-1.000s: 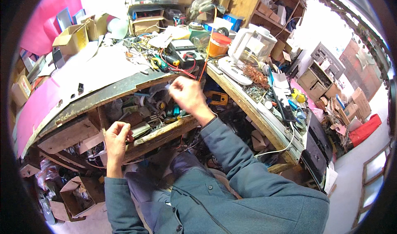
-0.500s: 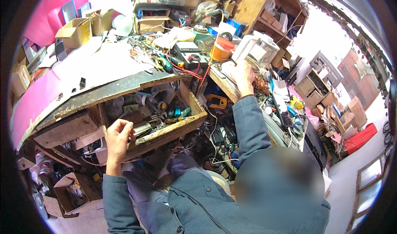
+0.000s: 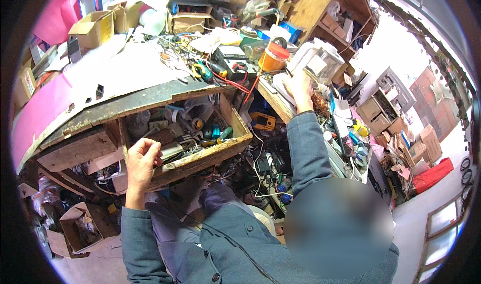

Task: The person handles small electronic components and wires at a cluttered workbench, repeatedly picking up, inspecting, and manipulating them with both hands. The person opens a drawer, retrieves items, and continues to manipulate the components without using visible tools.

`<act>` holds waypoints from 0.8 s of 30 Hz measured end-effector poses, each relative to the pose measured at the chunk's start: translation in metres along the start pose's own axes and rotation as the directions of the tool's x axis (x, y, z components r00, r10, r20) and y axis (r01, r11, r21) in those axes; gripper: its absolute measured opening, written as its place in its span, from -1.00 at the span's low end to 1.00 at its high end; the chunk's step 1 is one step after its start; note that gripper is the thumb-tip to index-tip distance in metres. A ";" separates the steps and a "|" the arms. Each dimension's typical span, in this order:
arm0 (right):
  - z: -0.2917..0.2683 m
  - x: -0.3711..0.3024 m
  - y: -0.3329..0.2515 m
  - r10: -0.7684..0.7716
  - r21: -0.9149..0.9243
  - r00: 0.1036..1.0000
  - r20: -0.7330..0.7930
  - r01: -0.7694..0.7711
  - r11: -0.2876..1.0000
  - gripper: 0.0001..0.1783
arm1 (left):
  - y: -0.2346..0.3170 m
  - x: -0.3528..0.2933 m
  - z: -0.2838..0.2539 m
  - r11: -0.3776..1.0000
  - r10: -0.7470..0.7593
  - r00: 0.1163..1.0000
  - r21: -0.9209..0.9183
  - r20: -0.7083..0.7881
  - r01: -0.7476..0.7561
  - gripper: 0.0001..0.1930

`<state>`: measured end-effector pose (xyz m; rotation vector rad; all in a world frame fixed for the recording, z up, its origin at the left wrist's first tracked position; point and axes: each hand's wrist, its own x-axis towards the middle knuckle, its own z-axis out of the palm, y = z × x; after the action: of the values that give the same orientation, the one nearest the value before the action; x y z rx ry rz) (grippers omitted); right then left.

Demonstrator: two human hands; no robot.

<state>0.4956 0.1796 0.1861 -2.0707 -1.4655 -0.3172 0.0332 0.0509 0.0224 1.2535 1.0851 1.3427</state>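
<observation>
My left hand (image 3: 142, 159) is closed, thumb against curled fingers, at the left front corner of a pulled-out wooden drawer (image 3: 213, 156). Whatever it may pinch is too small to make out. Inside the drawer lie green-handled tools (image 3: 226, 133), metal tools and loose small parts. My right hand (image 3: 300, 89) reaches to the bench on the right, its fingers curled beside a white appliance with a clear jug (image 3: 328, 63). Glare and the hand itself hide what the fingers hold. Just left of it stands an orange jar with a red lid (image 3: 274, 57).
Pliers (image 3: 202, 72) and a black meter-like box (image 3: 234, 59) with red leads lie on the cluttered bench. A yellow multimeter (image 3: 263, 121) sits in the gap between the benches, above tangled cables. Cardboard box (image 3: 82, 226) on the floor at left.
The view has shifted slightly. My left hand's fingers have curled in tighter near the drawer corner. My right hand stays beside the white appliance.
</observation>
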 end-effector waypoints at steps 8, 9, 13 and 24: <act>-0.023 -0.005 -0.017 -0.025 0.050 0.998 -0.060 0.028 0.998 -0.59 | -0.003 0.003 0.000 1.000 -0.002 1.000 -0.023 -0.013 0.002 -0.84; -0.021 -0.007 -0.019 -0.042 0.039 0.995 -0.087 0.046 0.998 -0.59 | -0.003 0.002 -0.003 1.000 -0.001 1.000 -0.020 -0.024 0.000 -0.83; -0.005 -0.013 -0.038 -0.186 -0.014 0.971 -0.149 0.186 0.982 -0.62 | 0.004 -0.003 -0.006 0.993 -0.035 0.997 0.112 -0.067 0.042 -0.80; 0.053 -0.110 -0.106 -0.709 0.605 0.599 0.372 0.423 0.675 -0.74 | -0.001 -0.001 0.000 0.981 0.039 0.996 0.192 -0.081 -0.022 -0.67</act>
<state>0.3504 0.1486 0.1224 -1.2625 -2.3279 0.4647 0.0337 0.0498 0.0213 1.3671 1.2833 1.3499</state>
